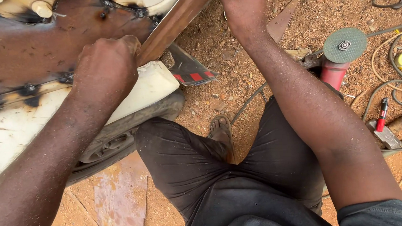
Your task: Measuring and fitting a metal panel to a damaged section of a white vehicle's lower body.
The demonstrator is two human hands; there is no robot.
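Long rusty brown metal strip (173, 25) — I see it spanning both hands: left hand (104, 70) clenched on its lower end, right hand (243, 7) gripping near its upper end.

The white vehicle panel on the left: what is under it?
Under the white vehicle panel a dark tyre shows, resting on sandy ground. A rusty flat sheet lies below it. The left hand and forearm cover part of the panel; the rest of the wheel is hidden.
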